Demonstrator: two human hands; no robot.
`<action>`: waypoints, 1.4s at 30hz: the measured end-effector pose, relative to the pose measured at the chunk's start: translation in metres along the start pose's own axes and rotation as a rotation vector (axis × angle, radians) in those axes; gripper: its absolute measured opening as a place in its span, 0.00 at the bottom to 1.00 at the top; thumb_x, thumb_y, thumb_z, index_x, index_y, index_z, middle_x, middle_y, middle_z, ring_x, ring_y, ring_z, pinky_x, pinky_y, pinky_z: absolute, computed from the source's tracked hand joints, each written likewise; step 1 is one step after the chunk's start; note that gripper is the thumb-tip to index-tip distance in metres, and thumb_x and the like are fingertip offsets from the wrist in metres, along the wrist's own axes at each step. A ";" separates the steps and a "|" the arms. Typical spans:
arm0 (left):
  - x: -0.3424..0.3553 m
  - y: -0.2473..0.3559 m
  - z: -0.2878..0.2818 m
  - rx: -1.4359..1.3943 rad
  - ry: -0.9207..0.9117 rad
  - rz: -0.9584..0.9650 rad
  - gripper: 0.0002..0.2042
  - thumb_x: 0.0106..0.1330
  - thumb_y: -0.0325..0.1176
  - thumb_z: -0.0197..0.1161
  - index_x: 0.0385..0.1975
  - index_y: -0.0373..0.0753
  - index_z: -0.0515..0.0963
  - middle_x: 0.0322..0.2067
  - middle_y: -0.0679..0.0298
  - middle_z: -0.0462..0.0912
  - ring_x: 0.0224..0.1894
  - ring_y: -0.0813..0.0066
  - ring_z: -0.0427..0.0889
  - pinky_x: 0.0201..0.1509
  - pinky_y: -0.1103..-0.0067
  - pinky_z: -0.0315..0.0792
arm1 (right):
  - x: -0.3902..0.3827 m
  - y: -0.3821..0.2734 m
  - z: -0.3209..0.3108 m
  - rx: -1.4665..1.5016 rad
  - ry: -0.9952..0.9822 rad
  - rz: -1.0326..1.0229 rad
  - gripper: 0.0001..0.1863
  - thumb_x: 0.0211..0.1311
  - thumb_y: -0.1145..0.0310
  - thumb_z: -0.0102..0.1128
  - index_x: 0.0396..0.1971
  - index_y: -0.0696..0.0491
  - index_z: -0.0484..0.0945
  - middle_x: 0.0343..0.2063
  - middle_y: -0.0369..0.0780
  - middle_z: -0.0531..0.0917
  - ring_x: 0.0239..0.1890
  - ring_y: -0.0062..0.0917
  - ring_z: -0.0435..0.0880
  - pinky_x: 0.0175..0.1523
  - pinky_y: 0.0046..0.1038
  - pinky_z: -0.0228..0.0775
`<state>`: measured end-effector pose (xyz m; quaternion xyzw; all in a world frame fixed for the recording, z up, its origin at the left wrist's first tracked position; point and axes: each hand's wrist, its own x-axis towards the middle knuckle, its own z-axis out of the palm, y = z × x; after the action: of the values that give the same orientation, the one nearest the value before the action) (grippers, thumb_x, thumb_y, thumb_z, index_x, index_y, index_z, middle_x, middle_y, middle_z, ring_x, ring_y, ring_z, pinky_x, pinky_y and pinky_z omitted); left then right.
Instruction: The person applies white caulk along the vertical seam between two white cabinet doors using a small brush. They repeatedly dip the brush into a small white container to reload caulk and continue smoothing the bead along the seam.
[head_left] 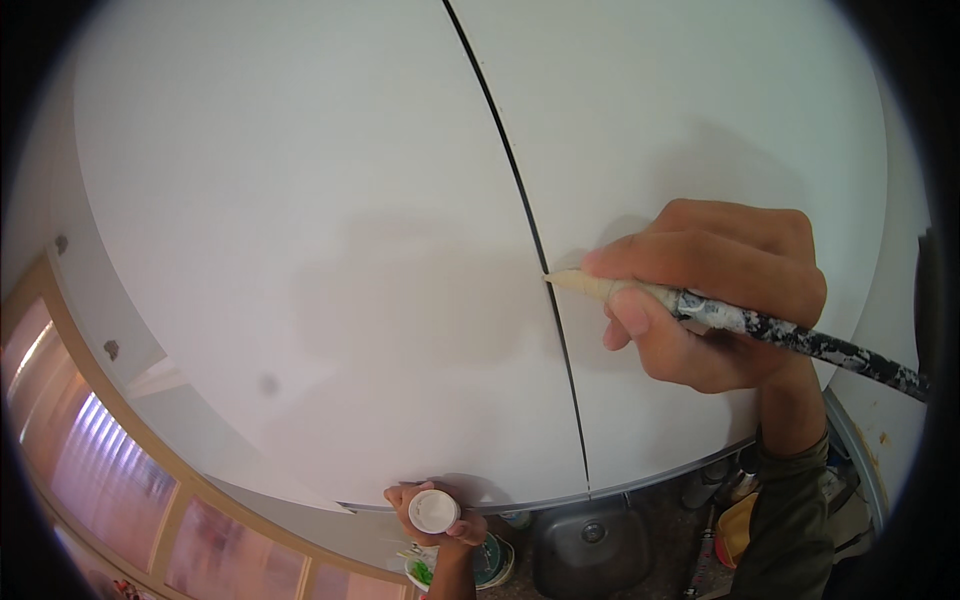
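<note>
My right hand (715,290) is closed around a brush (800,340) with a pale cream tip and a long black-and-white speckled handle. Its tip rests on a thin dark line (508,150) running down a large white panel (250,180), perhaps the gap between two cupboard doors. At the panel's lower edge, my left hand (458,530) holds a small round white container (434,511) with white material inside. The brush's narrow point touches the line at about the middle of the view, and my right fingertips are close to the panel's surface.
Below the panel lie a metal sink (590,560), a yellow container (734,530) and several other items on a dark counter (675,530). A wood-framed glazed panel (110,460) curves along the lower left. A pale wall (880,380) stands at the right.
</note>
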<state>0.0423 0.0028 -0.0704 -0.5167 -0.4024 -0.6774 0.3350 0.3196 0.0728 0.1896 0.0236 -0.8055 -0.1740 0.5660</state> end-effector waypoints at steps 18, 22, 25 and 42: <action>-0.003 -0.005 -0.004 0.019 0.004 0.031 0.30 0.72 0.58 0.46 0.38 0.27 0.65 0.31 0.57 0.62 0.28 0.73 0.65 0.26 0.79 0.58 | -0.009 0.001 0.008 0.058 0.050 -0.041 0.09 0.54 0.75 0.61 0.32 0.65 0.82 0.18 0.44 0.84 0.16 0.24 0.84 0.20 0.19 0.75; 0.000 -0.003 -0.002 0.032 0.016 0.048 0.29 0.72 0.56 0.46 0.39 0.27 0.66 0.31 0.57 0.63 0.27 0.73 0.64 0.26 0.78 0.59 | -0.008 -0.002 0.009 0.008 0.042 -0.047 0.09 0.57 0.73 0.61 0.32 0.65 0.82 0.18 0.44 0.84 0.16 0.24 0.84 0.19 0.19 0.74; -0.003 -0.004 -0.001 0.006 0.016 0.033 0.29 0.71 0.56 0.46 0.40 0.28 0.66 0.31 0.57 0.64 0.27 0.73 0.64 0.26 0.77 0.59 | -0.007 -0.003 0.008 -0.011 0.021 -0.051 0.09 0.58 0.72 0.62 0.31 0.65 0.82 0.18 0.43 0.84 0.16 0.23 0.84 0.19 0.19 0.74; -0.005 -0.005 -0.003 -0.005 0.022 0.015 0.31 0.71 0.60 0.46 0.41 0.29 0.69 0.31 0.58 0.65 0.27 0.73 0.66 0.28 0.77 0.60 | -0.010 -0.005 0.006 0.037 0.006 0.015 0.08 0.52 0.75 0.61 0.29 0.64 0.84 0.15 0.41 0.83 0.14 0.23 0.82 0.20 0.19 0.75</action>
<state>0.0372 0.0025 -0.0767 -0.5132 -0.3930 -0.6815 0.3433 0.3171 0.0720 0.1770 0.0284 -0.8070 -0.1545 0.5692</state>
